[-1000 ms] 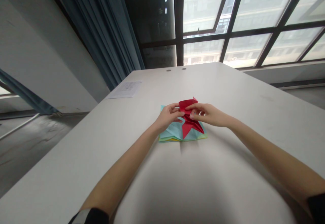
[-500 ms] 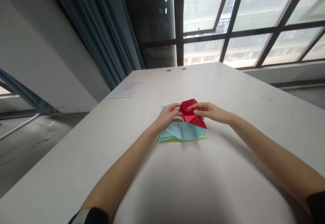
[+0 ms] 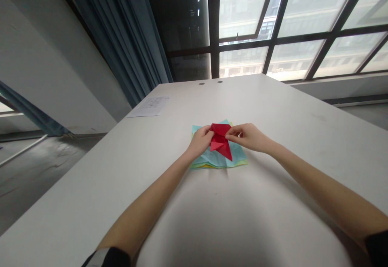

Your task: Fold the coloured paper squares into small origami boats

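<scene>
A white table [image 3: 216, 218] fills the lower view; on it lies a stack of pale blue and yellow sheets [image 3: 238, 154], whose far corner now shows, though half a second ago it was hidden; the left hand [image 3: 201, 141] grips the left edge of the folded red paper [image 3: 221, 141], and the right hand [image 3: 247, 137] pinches its right edge; the paper is held over the stack, its long point swung from rightward to nearer the wearer; it looks creased, broad at the far end, with a small triangular flap [image 3: 216, 146] standing out.
</scene>
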Demonstrator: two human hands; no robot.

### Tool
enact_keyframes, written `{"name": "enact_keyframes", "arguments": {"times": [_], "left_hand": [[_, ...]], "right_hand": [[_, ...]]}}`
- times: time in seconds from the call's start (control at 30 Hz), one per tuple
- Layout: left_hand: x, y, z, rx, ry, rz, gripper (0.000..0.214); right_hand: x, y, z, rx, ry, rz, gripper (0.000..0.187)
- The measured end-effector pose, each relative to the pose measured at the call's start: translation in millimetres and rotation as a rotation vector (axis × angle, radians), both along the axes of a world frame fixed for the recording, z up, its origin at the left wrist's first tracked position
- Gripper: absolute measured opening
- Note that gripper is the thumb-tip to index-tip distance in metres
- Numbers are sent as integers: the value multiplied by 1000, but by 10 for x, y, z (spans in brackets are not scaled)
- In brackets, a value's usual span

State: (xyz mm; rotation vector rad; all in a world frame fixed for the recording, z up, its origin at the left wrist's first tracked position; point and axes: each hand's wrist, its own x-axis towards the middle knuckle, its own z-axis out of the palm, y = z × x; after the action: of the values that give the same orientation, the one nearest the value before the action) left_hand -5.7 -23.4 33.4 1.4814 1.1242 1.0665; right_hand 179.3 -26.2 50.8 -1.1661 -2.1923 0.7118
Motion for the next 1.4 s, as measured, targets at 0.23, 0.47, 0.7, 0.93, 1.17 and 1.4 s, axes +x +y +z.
{"name": "enact_keyframes", "arguments": {"times": [0.23, 0.47, 0.7, 0.93, 1.17, 1.4], "left_hand": [[27, -46, 23, -29, 51, -105, 19], [52, -35, 22, -179, -52, -3, 15], [-6, 14, -15, -270, -383, 138, 9], [-41, 77, 10, -292, -624, 190, 4], [-36, 32, -35, -252, -435, 228, 13], [-33, 21, -61, -208, -377, 237, 18]], "right_hand": [[-51, -52, 34, 34, -28, -23, 21], [-49, -4, -50, 237, -89, -34, 21], [-22, -38, -21, 227, 247, -164, 19], [53, 158, -155, -50, 580, -273, 26], [64, 183, -196, -150, 531, -313, 27], [-14, 100, -201, -131, 468, -266, 61]]}}
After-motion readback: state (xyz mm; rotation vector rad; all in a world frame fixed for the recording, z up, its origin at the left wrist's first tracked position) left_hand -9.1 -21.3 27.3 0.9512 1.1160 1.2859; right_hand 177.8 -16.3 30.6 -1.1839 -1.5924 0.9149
